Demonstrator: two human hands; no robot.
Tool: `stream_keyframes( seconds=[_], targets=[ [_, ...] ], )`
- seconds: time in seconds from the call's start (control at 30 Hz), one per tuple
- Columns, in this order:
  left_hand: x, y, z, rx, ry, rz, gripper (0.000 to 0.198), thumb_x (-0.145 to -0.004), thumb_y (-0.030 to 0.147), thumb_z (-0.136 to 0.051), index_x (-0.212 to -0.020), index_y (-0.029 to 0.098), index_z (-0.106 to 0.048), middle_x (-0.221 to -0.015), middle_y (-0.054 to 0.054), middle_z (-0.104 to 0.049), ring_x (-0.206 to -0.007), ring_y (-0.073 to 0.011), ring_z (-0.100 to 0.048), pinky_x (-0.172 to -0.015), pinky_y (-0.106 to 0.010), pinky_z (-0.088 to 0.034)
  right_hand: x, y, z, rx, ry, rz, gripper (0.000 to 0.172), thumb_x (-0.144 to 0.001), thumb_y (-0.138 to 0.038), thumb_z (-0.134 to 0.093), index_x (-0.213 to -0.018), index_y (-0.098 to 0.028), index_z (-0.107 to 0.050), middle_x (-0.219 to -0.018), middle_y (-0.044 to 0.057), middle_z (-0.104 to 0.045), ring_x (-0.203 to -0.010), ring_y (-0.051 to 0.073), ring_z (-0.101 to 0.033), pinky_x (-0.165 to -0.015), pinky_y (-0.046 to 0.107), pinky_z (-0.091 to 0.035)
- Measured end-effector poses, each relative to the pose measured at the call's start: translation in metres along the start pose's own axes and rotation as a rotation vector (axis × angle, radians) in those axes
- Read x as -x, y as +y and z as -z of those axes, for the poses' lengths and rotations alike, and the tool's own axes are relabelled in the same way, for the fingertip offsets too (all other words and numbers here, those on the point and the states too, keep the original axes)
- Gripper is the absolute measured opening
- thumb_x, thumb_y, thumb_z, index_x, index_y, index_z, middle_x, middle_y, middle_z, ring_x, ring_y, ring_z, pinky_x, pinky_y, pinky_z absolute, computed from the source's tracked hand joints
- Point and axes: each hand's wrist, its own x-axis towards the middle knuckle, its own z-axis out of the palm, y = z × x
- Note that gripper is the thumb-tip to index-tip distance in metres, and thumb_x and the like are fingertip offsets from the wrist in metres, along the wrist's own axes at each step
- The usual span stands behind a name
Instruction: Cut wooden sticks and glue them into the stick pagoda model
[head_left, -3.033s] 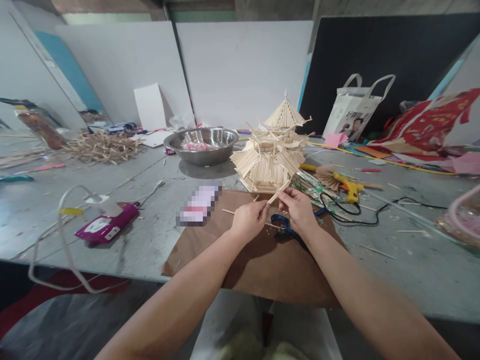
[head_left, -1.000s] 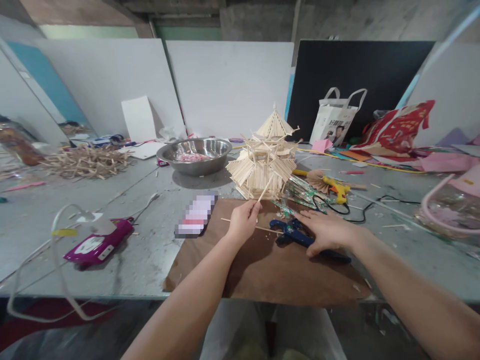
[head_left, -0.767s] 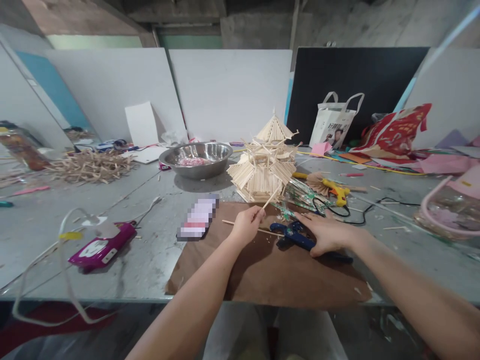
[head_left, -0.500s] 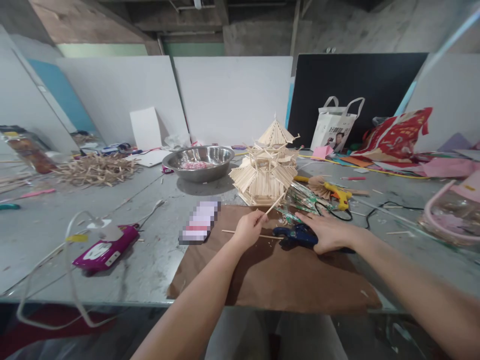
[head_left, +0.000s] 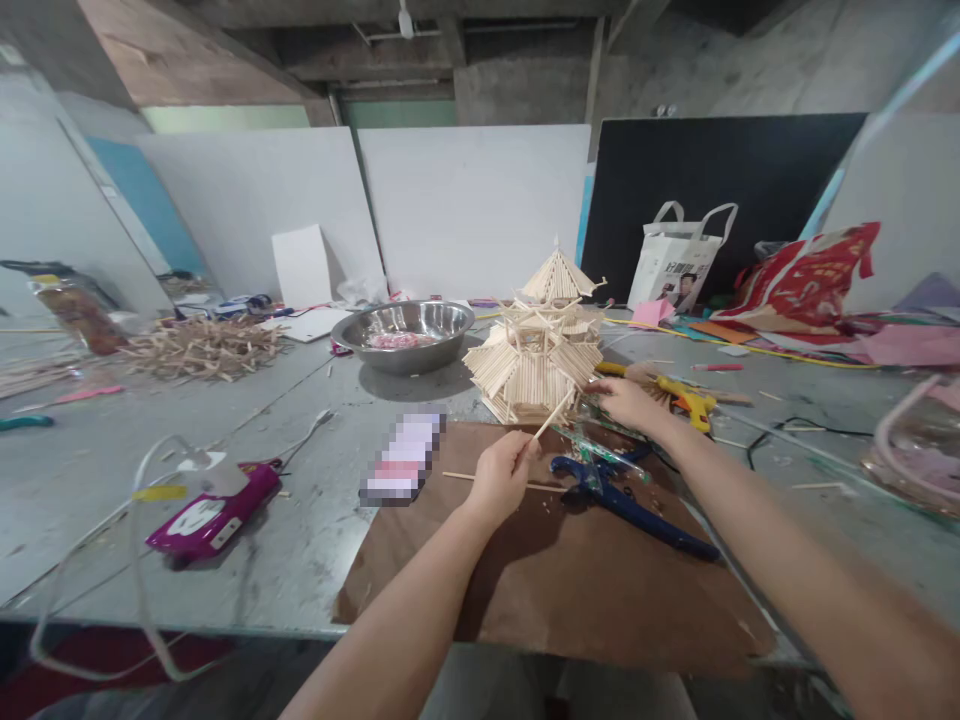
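My left hand (head_left: pixel 501 472) is closed in a pinch on a thin wooden stick (head_left: pixel 553 413) that slants up toward the base of a stick-built pagoda model (head_left: pixel 536 345). My right hand (head_left: pixel 626 400) reaches out to the right side of the model, with its fingers stretched over green-wrapped packets (head_left: pixel 600 440); it holds nothing that I can see. Blue-handled pliers (head_left: pixel 637 505) lie untouched on a brown paper sheet (head_left: pixel 570 590) between my arms. Another loose stick (head_left: pixel 457 476) lies on the sheet left of my left hand.
A steel bowl (head_left: pixel 405 330) stands left of the model, and a yellow glue gun (head_left: pixel 686 400) with a black cord lies right of it. A pink device (head_left: pixel 214 510) with a white cable sits at the front left. Further back are a pile of sticks (head_left: pixel 202 345) and bags (head_left: pixel 682 260).
My right hand has lifted off the blue pliers and moved forward to the right side of the model. My left hand keeps its pinch on the stick. The camera has tilted up.
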Motion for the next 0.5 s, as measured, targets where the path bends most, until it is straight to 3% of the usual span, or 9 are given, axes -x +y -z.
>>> stream_keyframes(
  seconds=[0.1, 0.2, 0.5],
  targets=[
    [0.001, 0.003, 0.001, 0.004, 0.007, 0.003, 0.025, -0.083, 0.027, -0.033, -0.072, 0.016, -0.052, -0.065, -0.001, -0.053, -0.064, -0.0111, -0.049, -0.061, -0.021, -0.037, -0.019, 0.025, 0.002, 0.058, 0.034, -0.08, 0.034, -0.07, -0.011, -0.037, -0.094, -0.013, -0.061, -0.094, 0.008, -0.064, -0.088, 0.019, -0.057, -0.078, 0.027, -0.04],
    [0.002, 0.006, 0.001, 0.009, -0.016, -0.029, 0.023, -0.083, 0.025, -0.032, -0.072, 0.016, -0.05, -0.066, -0.002, -0.052, -0.064, -0.0115, -0.048, -0.061, -0.021, -0.038, -0.041, 0.044, 0.004, 0.127, 0.048, -0.102, 0.034, -0.072, -0.015, -0.039, -0.098, -0.014, -0.059, -0.099, 0.011, -0.062, -0.091, 0.023, -0.055, -0.076, 0.032, -0.039],
    [0.007, 0.016, 0.003, 0.01, -0.1, -0.105, 0.014, -0.082, 0.015, -0.035, -0.072, 0.016, -0.046, -0.068, -0.003, -0.051, -0.065, -0.0114, -0.046, -0.06, -0.021, -0.037, -0.111, 0.055, -0.005, 0.216, -0.092, 0.108, 0.031, -0.071, -0.028, -0.05, -0.1, -0.022, -0.058, -0.105, 0.008, -0.059, -0.092, 0.021, -0.053, -0.073, 0.026, -0.038]
  ],
)
